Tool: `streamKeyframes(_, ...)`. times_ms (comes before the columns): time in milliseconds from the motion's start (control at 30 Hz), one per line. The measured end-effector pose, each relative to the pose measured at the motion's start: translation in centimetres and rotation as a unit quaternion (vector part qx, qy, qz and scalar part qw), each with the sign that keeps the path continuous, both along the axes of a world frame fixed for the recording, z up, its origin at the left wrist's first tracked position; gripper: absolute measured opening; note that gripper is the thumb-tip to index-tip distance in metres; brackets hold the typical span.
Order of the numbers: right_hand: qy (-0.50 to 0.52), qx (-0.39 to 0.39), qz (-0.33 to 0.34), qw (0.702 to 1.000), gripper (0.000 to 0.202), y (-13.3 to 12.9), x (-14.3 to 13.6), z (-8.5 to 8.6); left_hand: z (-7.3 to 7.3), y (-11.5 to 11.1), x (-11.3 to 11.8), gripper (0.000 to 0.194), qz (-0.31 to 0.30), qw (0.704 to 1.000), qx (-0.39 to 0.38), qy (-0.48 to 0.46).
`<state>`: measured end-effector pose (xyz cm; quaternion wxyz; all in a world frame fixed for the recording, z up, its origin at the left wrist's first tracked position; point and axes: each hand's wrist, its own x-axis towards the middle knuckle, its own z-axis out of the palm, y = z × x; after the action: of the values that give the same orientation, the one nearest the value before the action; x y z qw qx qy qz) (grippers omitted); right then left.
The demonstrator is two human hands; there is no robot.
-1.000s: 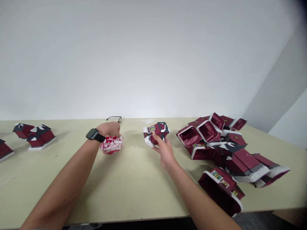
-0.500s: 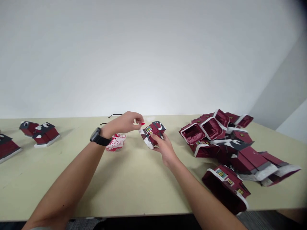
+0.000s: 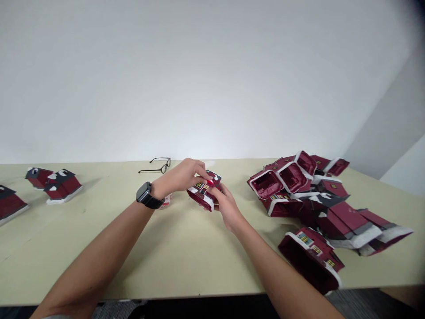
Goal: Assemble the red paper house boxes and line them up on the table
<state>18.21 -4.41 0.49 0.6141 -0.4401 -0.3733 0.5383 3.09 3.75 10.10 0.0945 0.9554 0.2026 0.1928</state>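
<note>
Head view: house [image 3: 203,191] raised over mid-table, tilted, roof pointing away. Right hand [image 3: 228,207] grips it, thumb across the windowed face. Left hand [image 3: 187,174] pinches a small red piece [image 3: 210,181] against that face, just below the roof. Tub [image 3: 166,201] of red-and-white pieces mostly hidden behind the watch [image 3: 144,191] wrist. Glasses [image 3: 164,169] lie beyond, near the wall [image 3: 212,79]. Heaped houses [image 3: 343,219] at right; upright ones [image 3: 63,188] well apart at left on the table [image 3: 186,257].

2 bare hands [image 3: 186,175], 1 dark rectangular watch [image 3: 144,192] on left wrist [image 3: 160,188], black strap [image 3: 155,202], grey sleeve edge [image 3: 59,317]
</note>
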Motion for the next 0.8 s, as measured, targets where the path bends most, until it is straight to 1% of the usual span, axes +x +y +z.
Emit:
streamKeyframes(133, 0.004, 0.008, 0.009, 1.0, 0.057, 0.1, 0.1, -0.4, -0.3, 0.2, 0.0, 0.035, -0.006, 1.0, 0.008, -0.025)
streamKeyframes(200, 0.014, 0.013, 0.023, 1.0, 0.055, 0.1, 0.3, -0.6, -0.2, 0.1, -0.1, 0.034, -0.01, 0.999, -0.021, -0.044)
streamKeyframes(267, 0.033, 0.025, 0.042, 0.998, 0.054, 0.0, 0.3, -0.5, -0.1, -0.3, -0.2, 0.029, -0.007, 0.995, -0.067, -0.069)
streamKeyframes(333, 0.049, 0.039, 0.054, 0.997, 0.055, -0.1, 0.3, -0.3, 0.1, -0.7, -0.1, 0.019, -0.003, 0.99, -0.099, -0.099)
streamKeyframes(400, 0.055, 0.044, 0.05, 0.996, 0.057, -0.1, 0.3, -0.1, 0.2, -0.9, 0.1, 0.009, -0.004, 0.986, -0.106, -0.125)
streamKeyframes(433, 0.055, 0.043, 0.042, 0.997, 0.058, -0.1, 0.3, 0.0, 0.2, -0.9, 0.2, 0.009, -0.003, 0.985, -0.105, -0.137)
streamKeyframes(500, 0.056, 0.039, 0.023, 0.997, 0.058, 0.0, 0.3, 0.2, 0.0, -0.7, 0.3, 0.026, 0.005, 0.98, -0.123, -0.154)
streamKeyframes(567, 0.061, 0.039, 0.011, 0.997, 0.057, 0.1, 0.4, 0.2, -0.3, -0.2, 0.2, 0.048, 0.028, 0.974, -0.171, -0.149)
streamKeyframes(633, 0.068, 0.042, 0.011, 0.997, 0.057, 0.1, 0.5, 0.1, -0.6, 0.3, -0.1, 0.063, 0.062, 0.964, -0.223, -0.132)
streamKeyframes(667, 0.071, 0.045, 0.014, 0.996, 0.057, 0.1, 0.5, 0.0, -0.7, 0.6, -0.2, 0.066, 0.072, 0.959, -0.245, -0.122)
streamKeyframes(700, 0.073, 0.048, 0.016, 0.996, 0.056, 0.1, 0.5, 0.0, -0.7, 0.8, -0.3, 0.065, 0.071, 0.955, -0.265, -0.111)
streamKeyframes(733, 0.073, 0.053, 0.017, 0.996, 0.055, 0.0, 0.5, 0.0, -0.8, 1.0, -0.4, 0.061, 0.059, 0.951, -0.286, -0.1)
streamKeyframes(800, 0.067, 0.06, 0.016, 0.996, 0.051, 0.0, 0.5, 0.0, -1.0, 1.2, -0.3, 0.05, 0.015, 0.942, -0.325, -0.08)
